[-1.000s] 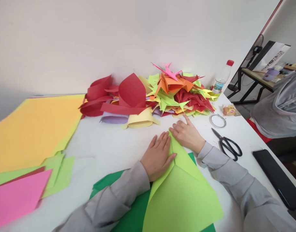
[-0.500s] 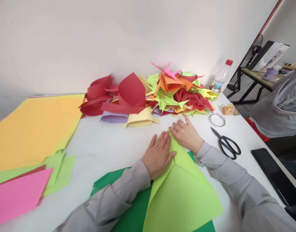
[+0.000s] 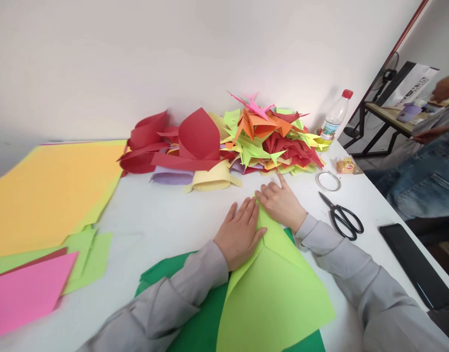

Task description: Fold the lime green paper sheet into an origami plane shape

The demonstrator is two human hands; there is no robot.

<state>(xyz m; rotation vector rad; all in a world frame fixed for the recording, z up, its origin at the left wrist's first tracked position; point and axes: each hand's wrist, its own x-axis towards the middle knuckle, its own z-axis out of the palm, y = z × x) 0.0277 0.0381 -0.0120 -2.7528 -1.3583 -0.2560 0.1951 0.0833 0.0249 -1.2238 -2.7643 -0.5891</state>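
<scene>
Two bare hands, in grey sleeves, work close together near the upper point of a lime-green sheet of paper (image 3: 276, 298) on a white table (image 3: 136, 210). The sheet lies in front of the person, its sides folded in to a narrow tip that points away, over dark green paper (image 3: 204, 318). The left hand (image 3: 239, 234) lies flat, fingers straight and close together, on the fold's left side. The right hand (image 3: 282, 203) touches the tip, index finger stretched forward and other fingers curled; whether it grips the paper cannot be told.

Behind them, against the wall, red rolled paper shapes (image 3: 199, 134) sit beside a heap of folded paper cranes (image 3: 261, 129) in orange, lime, red and pink. At left lie large yellow-orange sheets (image 3: 59, 190) and a pink sheet (image 3: 30, 298). Along the right are a clear bottle with a red cap (image 3: 332, 122), a wrapped snack (image 3: 345, 166), a roll of tape (image 3: 317, 186), black-handled scissors (image 3: 333, 208) and a black phone (image 3: 417, 266). Beyond, a person in jeans (image 3: 426, 181) is partly visible.
</scene>
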